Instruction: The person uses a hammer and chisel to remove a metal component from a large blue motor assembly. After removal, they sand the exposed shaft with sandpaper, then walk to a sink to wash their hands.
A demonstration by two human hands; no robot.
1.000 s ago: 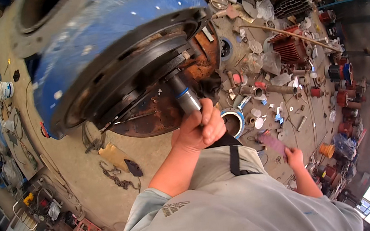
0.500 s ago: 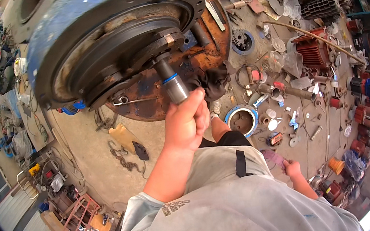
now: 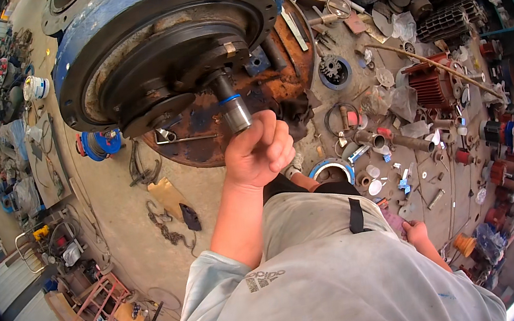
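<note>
A large blue machine housing (image 3: 116,19) with a dark round flange stands at the top. From its dark inner disc (image 3: 157,69) a shaft (image 3: 221,86) sticks out toward me. On its end is a shiny metal sleeve (image 3: 237,114) with a blue ring at its upper edge. My left hand (image 3: 260,150) is closed at the sleeve's lower end, fingers curled; whether anything is inside them is hidden. Low at my right side, my right hand (image 3: 415,230) pinches a thin pinkish-purple sheet (image 3: 394,218), partly hidden by my shirt; cloth or abrasive paper, I cannot tell.
Below the housing is a rusty round tabletop (image 3: 202,152) with a wrench (image 3: 184,138) and a dark rag (image 3: 296,109). A chain (image 3: 167,227) lies on the floor to the left. A red motor (image 3: 429,80), pipes (image 3: 410,141) and a blue-rimmed ring (image 3: 331,166) crowd the right.
My view has shifted, showing more of the housing. My left hand has slipped slightly down from the sleeve's end, exposing more of it. The pinkish sheet stays in my right hand.
</note>
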